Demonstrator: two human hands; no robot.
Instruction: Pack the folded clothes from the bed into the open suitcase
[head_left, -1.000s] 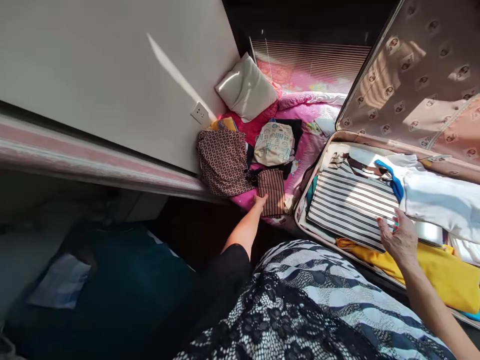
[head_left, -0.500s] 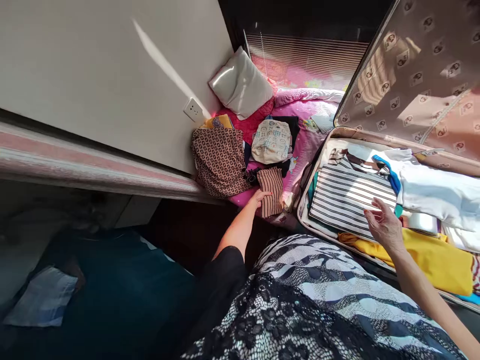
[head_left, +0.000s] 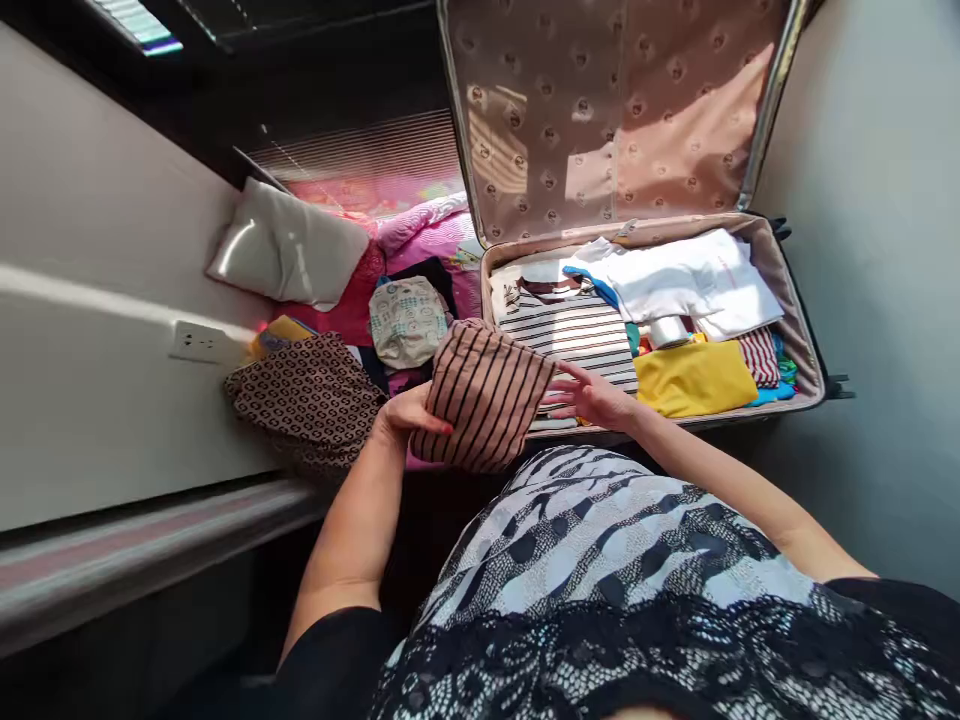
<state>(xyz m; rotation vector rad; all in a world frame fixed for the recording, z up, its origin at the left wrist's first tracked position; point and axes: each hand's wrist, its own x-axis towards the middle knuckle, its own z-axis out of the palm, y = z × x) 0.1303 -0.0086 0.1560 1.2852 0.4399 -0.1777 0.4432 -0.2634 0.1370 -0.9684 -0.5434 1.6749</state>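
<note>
Head view: a folded pink-brown cloth with dark stripes (head_left: 487,395) is held up near the middle, in front of the person's patterned dress (head_left: 600,540). Taking that cloth as the centre of the clock, the left hand (head_left: 409,410) is at nine o'clock, closed around the cloth's edge, with a red-nailed digit lying across the front; its other fingers are mostly hidden. The right hand (head_left: 589,398) is at three o'clock, fingers stretched out and slightly spread, their tips right at the cloth's near corner; whether they press on it cannot be told.

At two o'clock stands an open suitcase (head_left: 801,310), its lined lid (head_left: 570,130) raised toward one o'clock. Inside, a striped top (head_left: 574,335) lies nearest the cloth, with a white garment (head_left: 675,280) farther out at two o'clock and a yellow garment (head_left: 697,380) at three. A pale printed bundle (head_left: 409,320) sits at ten o'clock, with a white cushion (head_left: 289,245) beyond it, and a brown patterned fabric (head_left: 307,395) slumps at nine, past the left hand.
</note>
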